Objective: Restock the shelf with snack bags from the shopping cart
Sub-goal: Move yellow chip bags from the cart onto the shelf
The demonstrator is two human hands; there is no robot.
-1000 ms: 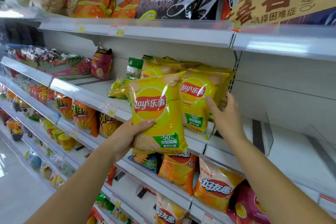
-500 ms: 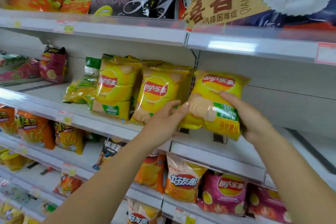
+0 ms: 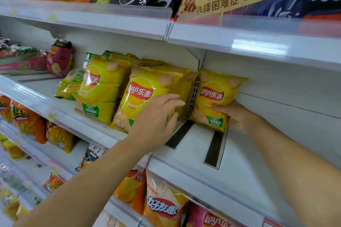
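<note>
Shelf (image 3: 193,143), bag (image 3: 215,96) now standing, R hand (image 3: 238,118) holds

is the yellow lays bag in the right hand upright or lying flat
Upright: the yellow Lay's bag has its top seam up and logo facing out; the right hand grips its lower right corner.

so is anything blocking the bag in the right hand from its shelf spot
Nothing visible does: the right hand holds the yellow bag on bare shelf, right of the slotted upright; the other bags sit left of it.
</note>
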